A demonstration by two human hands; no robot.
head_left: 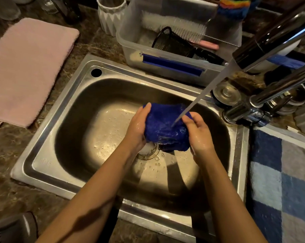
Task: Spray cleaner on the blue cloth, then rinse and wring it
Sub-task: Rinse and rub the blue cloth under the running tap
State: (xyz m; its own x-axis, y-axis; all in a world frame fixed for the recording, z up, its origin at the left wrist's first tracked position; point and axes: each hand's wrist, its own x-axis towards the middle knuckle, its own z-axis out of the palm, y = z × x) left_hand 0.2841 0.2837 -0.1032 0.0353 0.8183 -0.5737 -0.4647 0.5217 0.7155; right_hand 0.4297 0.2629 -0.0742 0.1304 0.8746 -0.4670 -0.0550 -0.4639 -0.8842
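A bunched, wet blue cloth (163, 128) hangs over the steel sink (64, 123), just above the drain (149, 150). My left hand (137, 128) grips its left side with the thumb on top. My right hand (199, 132) grips its right side. A stream of water (206, 90) runs from the chrome faucet (270, 37) at the upper right and lands on the cloth between my hands. No spray bottle is in view.
A pink towel (29, 67) lies on the counter to the left. Behind the sink stands a clear plastic bin (130, 41) with brushes and a black mesh cup. A blue checkered towel (281, 181) lies at the right, with metal lids (227, 93) behind it.
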